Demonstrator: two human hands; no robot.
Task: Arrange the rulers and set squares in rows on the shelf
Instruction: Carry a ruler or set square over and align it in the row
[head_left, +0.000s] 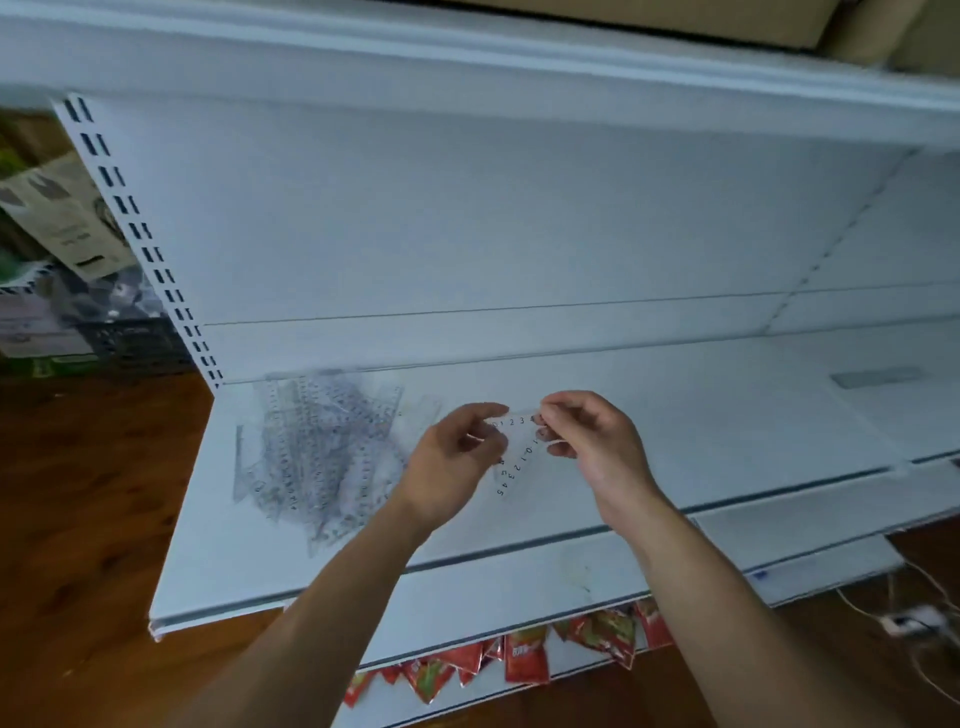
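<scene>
Right now the small clear plastic set square (515, 457) is held over the white metal shelf (701, 431), pinched at its corners by my left grip (457, 467) and right grip (592, 447). I'd lower it flat onto bare shelf right of the jumbled heap of clear rulers and set squares (322, 452), squaring one edge to the shelf front to start a row.

The set square (517, 457) and the heaped rulers (322, 447) are clear glossy plastic, the shelf (701, 431) smooth white, probably painted metal, the floor (78, 493) reddish polished wood, the sachets (525, 661) shiny red foil.
</scene>
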